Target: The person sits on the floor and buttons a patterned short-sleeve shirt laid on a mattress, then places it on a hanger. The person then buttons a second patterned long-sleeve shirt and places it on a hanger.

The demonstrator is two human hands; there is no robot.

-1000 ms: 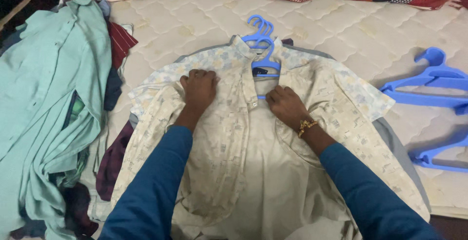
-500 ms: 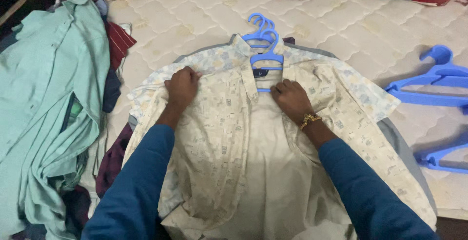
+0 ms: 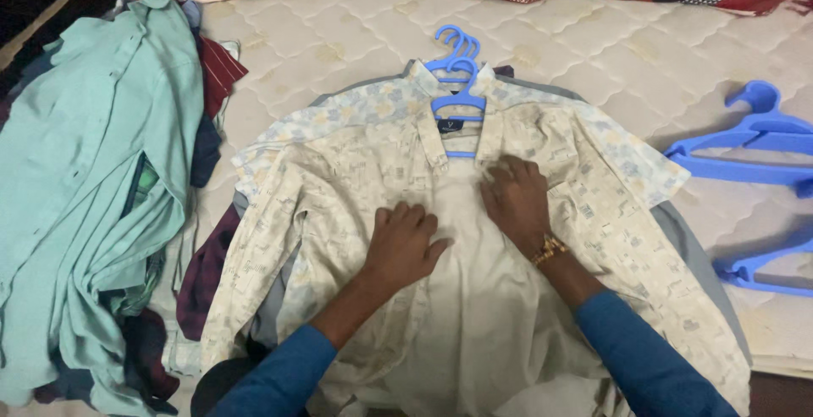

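A cream patterned shirt (image 3: 364,188) lies spread open on a quilted mattress (image 3: 593,53), threaded on a blue hanger (image 3: 458,99) whose hook points away from the person. It sits on top of other hung garments, a pale floral one and a grey one peeking out at the shoulders, each with its own blue hook stacked just behind. The left hand (image 3: 405,243) rests flat, fingers spread, on the shirt's left front panel near the placket. The right hand (image 3: 517,198), wearing a gold bracelet, presses palm down on the right front panel just below the collar; it seems to grip nothing, though the fingertips are hard to read against the cloth. Both sleeves are dark blue. To the left is a heap of clothes topped by a mint-green shirt (image 3: 93,154). Two loose blue hangers (image 3: 754,142) lie at the right edge of the mattress, well apart from the hands
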